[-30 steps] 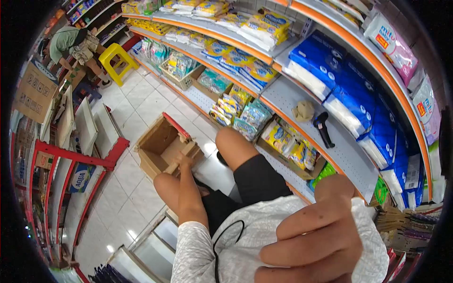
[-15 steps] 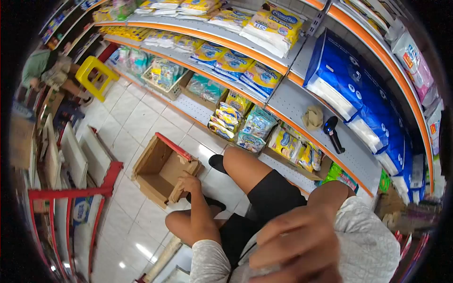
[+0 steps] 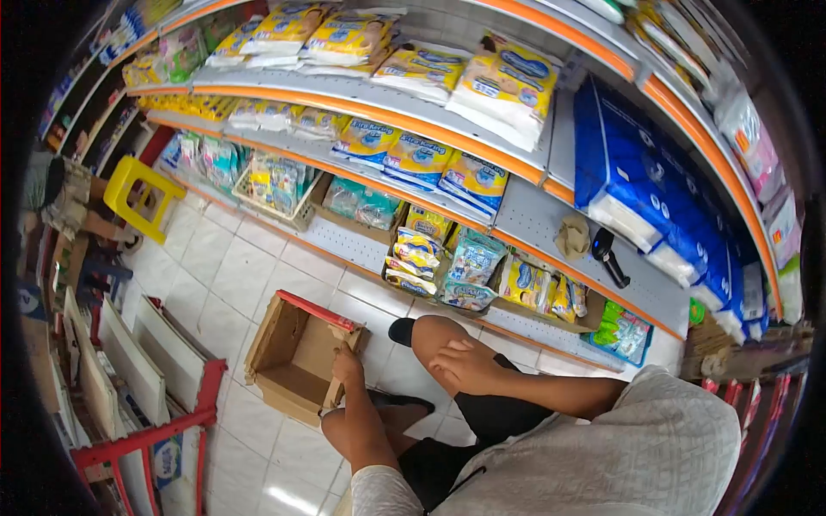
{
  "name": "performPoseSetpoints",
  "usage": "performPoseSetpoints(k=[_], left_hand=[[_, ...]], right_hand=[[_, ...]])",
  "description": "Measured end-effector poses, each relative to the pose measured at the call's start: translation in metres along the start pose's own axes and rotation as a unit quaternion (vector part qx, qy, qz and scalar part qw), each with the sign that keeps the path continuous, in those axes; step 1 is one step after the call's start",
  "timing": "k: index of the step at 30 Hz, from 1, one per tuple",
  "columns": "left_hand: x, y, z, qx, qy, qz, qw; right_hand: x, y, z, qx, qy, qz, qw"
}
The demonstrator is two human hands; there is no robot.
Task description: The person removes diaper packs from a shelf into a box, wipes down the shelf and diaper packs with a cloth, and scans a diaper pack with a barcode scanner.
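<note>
The left hand (image 3: 347, 365) holds one edge of a brown cardboard box (image 3: 297, 391), with its fingers curled over the side. The box is open at the top, has a red strip (image 3: 316, 310) along another edge, and is down by the white tile floor (image 3: 237, 426), just past the left knee (image 3: 342, 430). The right hand (image 3: 462, 365) lies loosely on the right knee (image 3: 428, 337), its fingers a bit spread. A grey shelf (image 3: 529, 206) has yellow and blue packs (image 3: 417, 159), a crumpled tan thing (image 3: 572, 237) and a black scanner (image 3: 613, 265). A yellow stool (image 3: 129, 191) stands farther off, near another person (image 3: 73, 202).
</note>
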State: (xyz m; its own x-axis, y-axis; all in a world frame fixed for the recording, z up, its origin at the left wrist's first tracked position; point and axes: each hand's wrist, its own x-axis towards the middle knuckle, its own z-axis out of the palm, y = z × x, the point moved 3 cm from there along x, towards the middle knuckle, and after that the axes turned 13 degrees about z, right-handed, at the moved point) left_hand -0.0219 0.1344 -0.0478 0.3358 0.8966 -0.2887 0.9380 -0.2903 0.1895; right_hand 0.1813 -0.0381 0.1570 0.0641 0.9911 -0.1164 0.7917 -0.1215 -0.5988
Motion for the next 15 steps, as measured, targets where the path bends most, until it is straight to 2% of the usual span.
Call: performPoseSetpoints(k=[2,3,4,5,6,7,8,9,10,11,12,13,14,15], left_hand=[[0.004,-0.018,0.006,0.031,-0.002,0.035,0.999],[0.021,-0.024,0.016,0.030,-0.010,0.036,0.999],[0.030,-0.022,0.023,0.023,-0.018,0.036,0.999],[0.018,-0.004,0.015,0.018,-0.026,0.041,0.999],[0.003,0.011,0.002,-0.011,0.059,0.034,0.998],[-0.013,0.021,-0.013,-0.031,0.148,0.027,0.988],[-0.029,0.029,-0.007,-0.021,0.143,0.038,0.989],[-0.049,0.039,0.003,-0.011,0.138,0.048,0.989],[-0.071,0.054,0.013,-0.022,0.043,0.014,0.999],[-0.094,0.054,0.071,-0.039,-0.113,0.033,0.992],[-0.119,0.054,0.127,-0.059,-0.265,0.054,0.961],[-0.151,0.073,0.153,-0.222,-0.457,0.031,0.861],[-0.186,0.093,0.172,-0.334,-0.627,-0.043,0.703],[-0.213,0.110,0.164,-0.363,-0.683,-0.033,0.633]], right_hand=[[-0.003,0.001,0.011,-0.026,0.028,-0.027,0.999],[-0.009,0.005,0.011,0.022,0.057,-0.024,0.998],[-0.014,0.018,0.005,0.134,0.082,-0.025,0.987],[-0.025,0.023,-0.008,0.251,0.103,0.060,0.961],[-0.031,0.041,-0.017,0.261,0.103,0.151,0.948],[-0.038,0.065,-0.018,0.300,0.115,0.195,0.927],[-0.051,0.094,-0.013,0.333,0.102,0.212,0.913],[-0.069,0.123,-0.013,0.284,0.079,0.240,0.925],[-0.098,0.177,0.010,0.181,-0.003,0.327,0.928],[-0.129,0.188,0.016,0.064,-0.071,0.353,0.931],[-0.165,0.192,0.020,0.026,-0.286,0.365,0.885],[-0.191,0.203,0.023,0.022,-0.284,0.362,0.888],[-0.221,0.212,0.032,0.075,-0.287,0.334,0.895],[-0.241,0.220,0.034,0.127,-0.290,0.308,0.897]])
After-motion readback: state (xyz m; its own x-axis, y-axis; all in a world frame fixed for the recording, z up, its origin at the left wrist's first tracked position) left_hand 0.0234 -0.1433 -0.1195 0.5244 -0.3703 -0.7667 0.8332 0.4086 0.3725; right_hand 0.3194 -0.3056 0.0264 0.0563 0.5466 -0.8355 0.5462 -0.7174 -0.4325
